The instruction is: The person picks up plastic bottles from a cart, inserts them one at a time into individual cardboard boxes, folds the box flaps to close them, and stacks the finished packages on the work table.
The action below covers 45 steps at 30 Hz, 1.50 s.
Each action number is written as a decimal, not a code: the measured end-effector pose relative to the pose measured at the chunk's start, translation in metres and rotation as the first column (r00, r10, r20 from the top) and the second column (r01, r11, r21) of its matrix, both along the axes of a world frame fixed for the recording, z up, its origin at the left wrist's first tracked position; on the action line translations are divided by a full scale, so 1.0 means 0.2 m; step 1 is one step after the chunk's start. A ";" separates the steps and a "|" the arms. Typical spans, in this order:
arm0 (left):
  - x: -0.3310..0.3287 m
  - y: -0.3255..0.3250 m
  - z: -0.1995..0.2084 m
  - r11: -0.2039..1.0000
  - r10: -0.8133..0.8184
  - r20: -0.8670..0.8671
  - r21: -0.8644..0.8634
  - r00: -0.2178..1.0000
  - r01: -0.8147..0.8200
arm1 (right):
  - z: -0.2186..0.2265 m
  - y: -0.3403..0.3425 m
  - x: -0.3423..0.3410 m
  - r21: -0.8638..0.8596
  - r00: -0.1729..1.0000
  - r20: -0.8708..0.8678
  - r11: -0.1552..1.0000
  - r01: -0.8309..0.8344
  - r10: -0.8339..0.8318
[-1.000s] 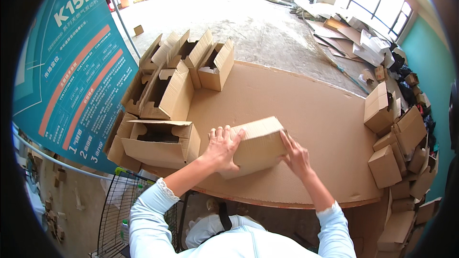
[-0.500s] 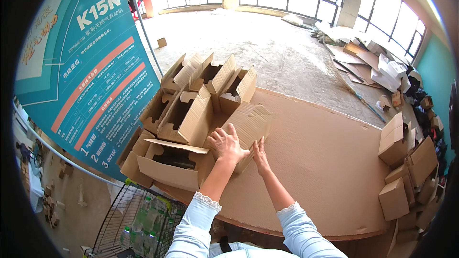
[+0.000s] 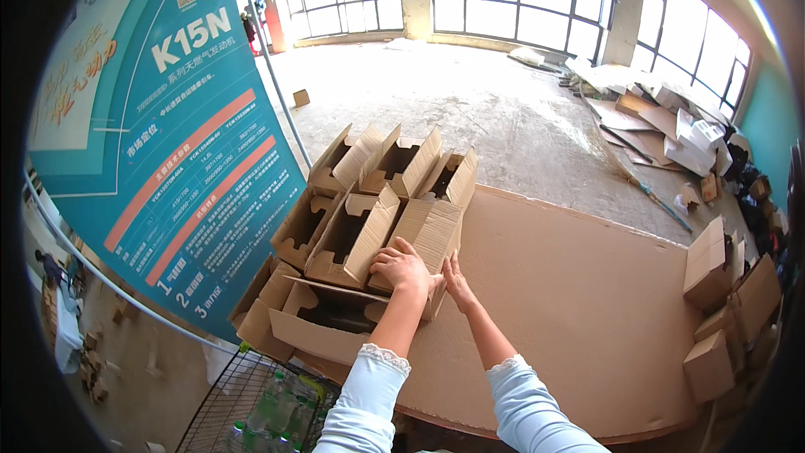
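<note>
A cardboard box (image 3: pixel 428 222) with a ridged top flap folded over stands at the right end of the middle row of boxes on the table. My left hand (image 3: pixel 402 267) rests on the near part of this box, its fingers spread. Fingers straight, my right hand (image 3: pixel 458 285) lies flat along the box's right side near its front corner. Left of it stands an open box (image 3: pixel 348 239), its flap raised beside my left fingers. Nearer to me, another open box (image 3: pixel 323 319) lies partly behind my left forearm. Several more open boxes (image 3: pixel 402 159) stand behind.
A brown board tabletop (image 3: pixel 570 310) stretches to the right. At its far right side are stacked cartons (image 3: pixel 713 273). A blue-green banner (image 3: pixel 193 159) rises at the left. Below it, a wire cart (image 3: pixel 243 394) carries green-tinted plastic bottles. Flattened cardboard and scraps (image 3: pixel 646 117) lie by the windows.
Both hands have slid the box up against its neighbours, closing the gap and squaring it with the row. The whole view has shifted slightly, with the boxes now lower and further right.
</note>
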<state>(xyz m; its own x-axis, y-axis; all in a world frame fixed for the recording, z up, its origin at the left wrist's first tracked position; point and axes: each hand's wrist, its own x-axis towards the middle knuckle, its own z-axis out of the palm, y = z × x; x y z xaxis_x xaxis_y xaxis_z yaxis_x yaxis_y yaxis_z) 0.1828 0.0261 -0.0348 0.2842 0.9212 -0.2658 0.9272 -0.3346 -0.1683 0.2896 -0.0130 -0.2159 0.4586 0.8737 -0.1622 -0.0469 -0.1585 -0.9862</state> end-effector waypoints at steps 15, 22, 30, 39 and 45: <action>-0.83 -0.40 0.33 0.743 -0.667 0.715 0.620 0.210 0.252 | 0.22 -0.74 -0.48 -0.003 0.916 0.086 0.920 -0.393 0.392; -1.64 -0.31 -0.44 0.959 -0.004 0.989 0.046 0.148 -0.281 | 0.37 -0.63 -0.67 -0.022 0.778 0.513 0.912 -0.410 0.362; -1.61 -0.12 -0.83 0.971 0.031 0.987 0.008 0.159 -0.240 | 0.22 -0.56 -0.73 0.143 0.871 0.394 0.917 -0.373 0.294; -1.68 -0.41 -0.73 0.994 0.099 0.966 -0.085 0.238 -0.067 | 0.23 -0.65 -0.71 -0.061 0.939 0.063 0.941 -0.334 0.338; -1.85 -0.13 -0.79 0.883 0.440 0.893 -0.413 -0.090 0.222 | 0.15 -0.73 -0.69 0.022 0.956 0.077 0.958 -0.285 0.283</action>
<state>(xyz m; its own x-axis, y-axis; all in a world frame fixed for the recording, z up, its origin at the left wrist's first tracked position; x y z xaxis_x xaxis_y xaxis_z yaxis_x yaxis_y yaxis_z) -0.1869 0.0006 -0.1924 0.4370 0.8960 -0.0792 0.0055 0.0854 0.9963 0.1518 -0.1583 -0.1854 0.2000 0.9739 -0.1073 0.0667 -0.1228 -0.9902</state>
